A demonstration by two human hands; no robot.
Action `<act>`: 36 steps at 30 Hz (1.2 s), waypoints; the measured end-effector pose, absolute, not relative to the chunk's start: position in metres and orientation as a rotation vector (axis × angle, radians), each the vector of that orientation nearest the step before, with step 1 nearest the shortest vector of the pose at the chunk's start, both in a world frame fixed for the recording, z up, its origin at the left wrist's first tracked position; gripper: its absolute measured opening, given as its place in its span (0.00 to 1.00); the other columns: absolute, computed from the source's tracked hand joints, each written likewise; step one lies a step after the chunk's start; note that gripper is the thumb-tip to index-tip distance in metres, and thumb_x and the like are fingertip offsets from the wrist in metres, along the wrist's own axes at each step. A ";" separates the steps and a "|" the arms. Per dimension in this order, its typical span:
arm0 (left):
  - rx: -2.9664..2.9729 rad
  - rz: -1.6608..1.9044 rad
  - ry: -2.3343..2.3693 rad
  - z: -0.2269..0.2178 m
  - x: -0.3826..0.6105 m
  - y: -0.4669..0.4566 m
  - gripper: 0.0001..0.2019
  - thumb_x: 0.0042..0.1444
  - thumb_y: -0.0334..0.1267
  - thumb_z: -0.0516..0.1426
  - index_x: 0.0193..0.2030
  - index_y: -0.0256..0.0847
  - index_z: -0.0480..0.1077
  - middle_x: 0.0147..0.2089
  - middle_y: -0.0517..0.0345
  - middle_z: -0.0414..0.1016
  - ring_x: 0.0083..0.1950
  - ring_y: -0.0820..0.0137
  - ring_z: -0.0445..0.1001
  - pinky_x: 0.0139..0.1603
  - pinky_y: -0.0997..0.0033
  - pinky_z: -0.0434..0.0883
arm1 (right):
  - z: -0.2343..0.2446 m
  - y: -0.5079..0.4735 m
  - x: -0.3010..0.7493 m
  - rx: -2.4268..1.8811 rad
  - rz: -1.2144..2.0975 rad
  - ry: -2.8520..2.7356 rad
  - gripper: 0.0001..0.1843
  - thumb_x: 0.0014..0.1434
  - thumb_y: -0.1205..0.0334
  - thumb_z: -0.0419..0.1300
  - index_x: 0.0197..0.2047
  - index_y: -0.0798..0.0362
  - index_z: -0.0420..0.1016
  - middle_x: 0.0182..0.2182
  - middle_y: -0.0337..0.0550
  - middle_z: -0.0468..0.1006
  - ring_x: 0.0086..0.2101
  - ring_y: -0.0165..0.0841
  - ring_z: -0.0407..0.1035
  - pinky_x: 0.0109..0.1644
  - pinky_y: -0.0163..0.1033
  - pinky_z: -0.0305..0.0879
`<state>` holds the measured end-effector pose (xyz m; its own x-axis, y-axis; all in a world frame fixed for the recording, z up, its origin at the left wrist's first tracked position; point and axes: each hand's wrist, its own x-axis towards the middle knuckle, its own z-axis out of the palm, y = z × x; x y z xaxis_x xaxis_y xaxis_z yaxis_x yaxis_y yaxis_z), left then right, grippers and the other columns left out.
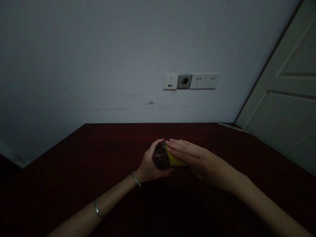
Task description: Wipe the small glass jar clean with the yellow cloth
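My left hand (149, 164) curves round a dark brown, glossy, rounded object (161, 157), with its thumb below and its fingers along the far side. A yellow part (176, 161) adjoins the dark end on the right; whether it is a label, wrapper or cloth is too dim to tell. Over that yellow part lies my right hand (195, 155), its long fingers together and pressed against it, the thumb hidden. Both hands are close together above the dark red table (100, 149). The object's right end is hidden under my right hand.
A white wall (118, 55) rises behind the table's back edge, with a row of sockets (204, 81) and a grey switch plate (184, 81). A pale panelled door (295, 113) stands at the right. A thin printed strip (232, 127) lies at the back right corner.
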<state>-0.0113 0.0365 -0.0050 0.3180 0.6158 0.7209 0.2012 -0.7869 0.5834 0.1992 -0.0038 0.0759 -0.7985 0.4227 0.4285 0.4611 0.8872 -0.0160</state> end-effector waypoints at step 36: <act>2.232 1.409 0.700 0.005 -0.004 0.027 0.44 0.36 0.43 0.68 0.61 0.37 0.54 0.58 0.40 0.67 0.57 0.52 0.69 0.57 0.50 0.69 | 0.066 0.001 0.194 -0.518 -0.132 -2.398 0.28 0.62 0.67 0.55 0.65 0.54 0.55 0.60 0.50 0.64 0.61 0.36 0.56 0.64 0.49 0.58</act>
